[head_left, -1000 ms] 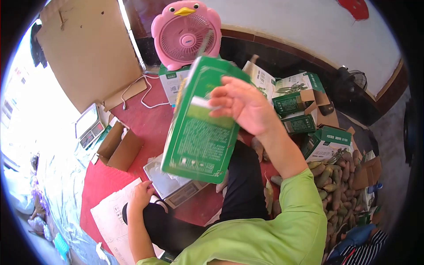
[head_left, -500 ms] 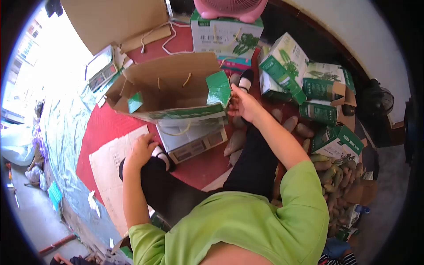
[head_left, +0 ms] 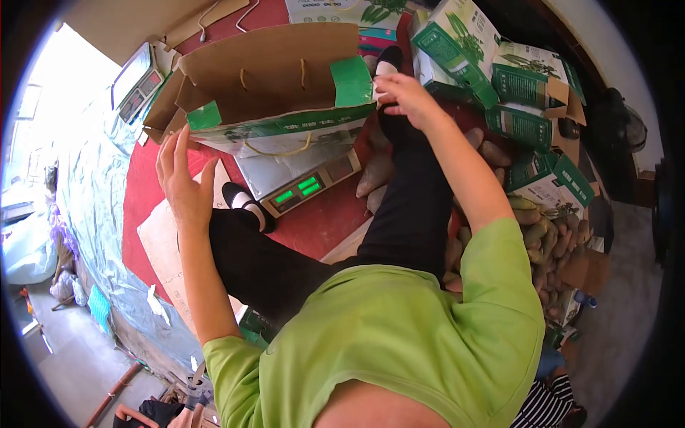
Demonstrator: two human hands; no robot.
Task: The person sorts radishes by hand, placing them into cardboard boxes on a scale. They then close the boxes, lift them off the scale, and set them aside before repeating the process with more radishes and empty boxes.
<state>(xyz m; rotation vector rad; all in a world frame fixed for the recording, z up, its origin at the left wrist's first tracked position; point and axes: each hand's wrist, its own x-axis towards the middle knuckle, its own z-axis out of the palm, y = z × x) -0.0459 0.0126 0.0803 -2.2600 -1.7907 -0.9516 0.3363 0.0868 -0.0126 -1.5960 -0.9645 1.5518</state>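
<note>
An open cardboard gift box (head_left: 285, 118) with rope handles and green print stands on a digital scale (head_left: 314, 185) whose display glows green. Its top gapes and the brown inside shows; green end flaps hang at both ends. My left hand (head_left: 184, 178) is raised at the box's left front corner, fingers spread, holding nothing. At the right end, beside the green flap, my right hand (head_left: 405, 98) is open with fingers apart; whether its fingertips touch the box I cannot tell.
Several packed green-and-white boxes (head_left: 464, 39) lie at the right. Long root vegetables (head_left: 542, 242) are heaped below them. A second scale (head_left: 139, 82) stands at upper left. Flat cardboard (head_left: 168, 246) lies left of my legs. Parts of other people show at the bottom corners.
My left hand has risen from beside my knee to the box's left corner. My right hand stays by the right end. The scale's display is now lit, and the view has shifted.
</note>
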